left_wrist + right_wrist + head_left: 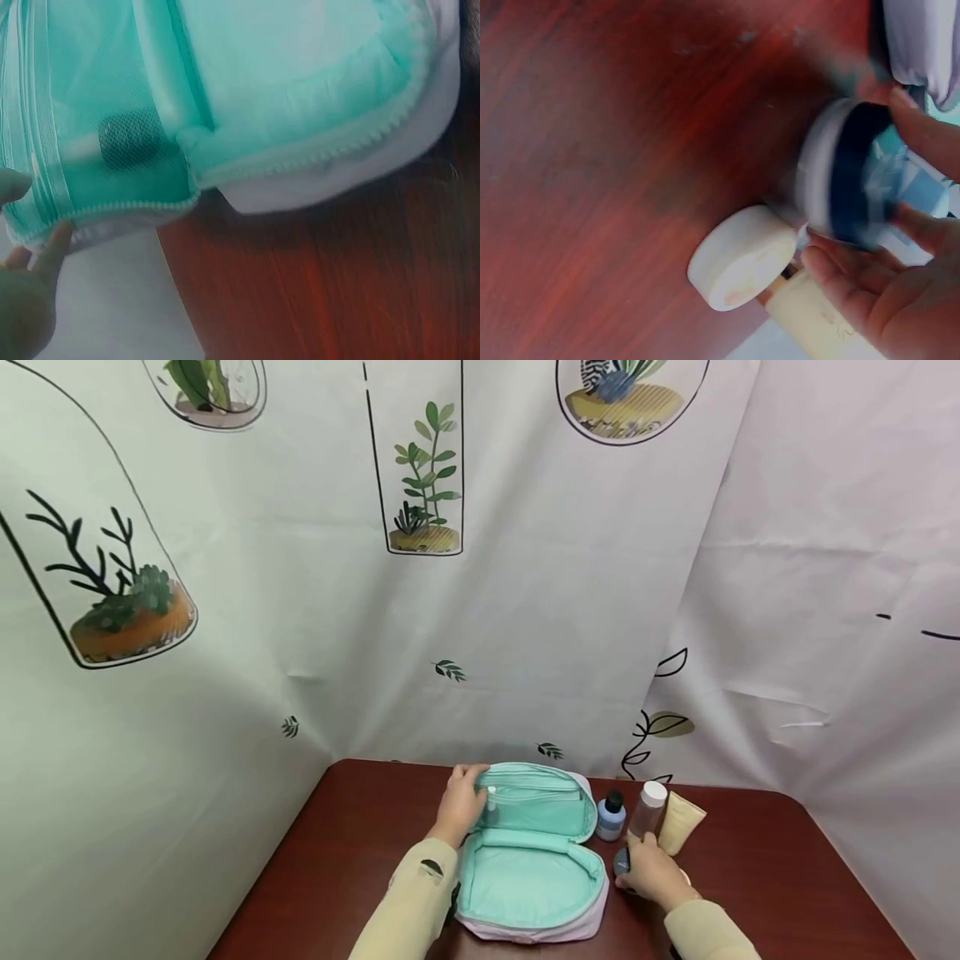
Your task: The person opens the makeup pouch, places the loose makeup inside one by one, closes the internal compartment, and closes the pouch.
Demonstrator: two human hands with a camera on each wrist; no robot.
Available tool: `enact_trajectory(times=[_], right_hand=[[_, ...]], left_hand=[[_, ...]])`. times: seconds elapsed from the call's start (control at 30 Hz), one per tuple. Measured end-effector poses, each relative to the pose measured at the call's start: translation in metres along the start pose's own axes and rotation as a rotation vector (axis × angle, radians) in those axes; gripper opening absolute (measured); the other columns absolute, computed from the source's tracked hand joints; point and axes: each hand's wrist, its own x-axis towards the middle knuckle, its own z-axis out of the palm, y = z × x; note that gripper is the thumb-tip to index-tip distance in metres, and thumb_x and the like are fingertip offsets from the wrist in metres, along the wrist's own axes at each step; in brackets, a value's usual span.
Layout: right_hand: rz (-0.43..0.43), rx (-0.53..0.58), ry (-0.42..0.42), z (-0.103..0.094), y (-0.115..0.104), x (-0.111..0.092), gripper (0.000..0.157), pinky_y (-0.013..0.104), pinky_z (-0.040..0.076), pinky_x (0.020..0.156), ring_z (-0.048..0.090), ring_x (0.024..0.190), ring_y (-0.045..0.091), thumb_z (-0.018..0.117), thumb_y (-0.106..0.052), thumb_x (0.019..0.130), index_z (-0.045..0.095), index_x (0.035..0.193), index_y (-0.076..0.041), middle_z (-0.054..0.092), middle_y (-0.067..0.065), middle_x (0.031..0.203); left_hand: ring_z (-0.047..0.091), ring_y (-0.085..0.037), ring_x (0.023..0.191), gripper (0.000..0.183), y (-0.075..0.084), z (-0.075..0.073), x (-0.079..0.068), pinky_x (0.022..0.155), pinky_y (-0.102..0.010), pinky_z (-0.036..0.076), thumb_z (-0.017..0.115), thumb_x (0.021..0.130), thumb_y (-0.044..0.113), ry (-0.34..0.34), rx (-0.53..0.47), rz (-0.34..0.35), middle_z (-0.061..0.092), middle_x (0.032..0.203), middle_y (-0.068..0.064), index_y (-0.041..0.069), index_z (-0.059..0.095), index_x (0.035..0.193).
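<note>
In the head view, the person's left hand [459, 807] is gripping the lid edge of an open pouch [525, 887]; the right hand [654, 870] is grasping a dark jar [622, 862] just right of the pouch. A blue bottle [611, 820] is standing right of the pouch's lid, its label too small to read.

In the left wrist view, thumb and fingers are pinching the pouch's rim.

In the right wrist view, the blurred jar is resting between thumb and fingers; a white jar [742, 256] and a cream tube [814, 322], its marks illegible, are lying farther from the pouch.
</note>
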Motion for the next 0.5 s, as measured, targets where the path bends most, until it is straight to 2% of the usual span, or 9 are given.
enact_trajectory(times=[0.13,0.27,0.4,0.5], right_hand=[[0.002,0.089,0.064,0.005,0.0,-0.002,0.063,0.039,0.042,0.06,0.049,0.072,0.026,0.08,-0.019,0.048,0.052,0.102,-0.001,0.035,0.019,0.09],[-0.023,0.101,0.118,0.009,0.002,-0.002,0.056,0.038,0.041,0.058,0.048,0.07,0.025,0.081,-0.017,0.043,0.053,0.091,-0.01,0.036,0.017,0.086],[-0.038,0.111,0.095,0.012,0.004,-0.001,0.055,0.038,0.041,0.06,0.048,0.073,0.025,0.08,-0.018,0.044,0.052,0.09,-0.013,0.046,0.015,0.087],[-0.008,0.186,0.067,0.009,0.004,-0.001,0.051,0.039,0.04,0.062,0.049,0.076,0.024,0.078,-0.018,0.05,0.052,0.093,-0.011,0.052,0.012,0.088]], left_hand=[[0.041,-0.025,0.095,0.037,0.008,0.005,-0.001,0.065,-0.036,0.041,0.057,0.08,0.017,0.039,0.033,-0.006,0.037,0.109,-0.01,0.015,0.047,0.115],[0.041,-0.025,0.096,0.037,0.011,0.007,-0.001,0.066,-0.036,0.041,0.058,0.079,0.017,0.071,0.056,-0.001,0.037,0.108,-0.01,0.014,0.047,0.113],[0.041,-0.024,0.097,0.037,0.011,0.005,-0.004,0.066,-0.035,0.041,0.059,0.078,0.018,0.06,0.064,-0.034,0.037,0.109,-0.009,0.016,0.047,0.114],[0.041,-0.024,0.096,0.037,0.01,0.002,-0.005,0.064,-0.035,0.041,0.059,0.078,0.019,0.064,0.067,-0.034,0.037,0.109,-0.009,0.017,0.047,0.113]])
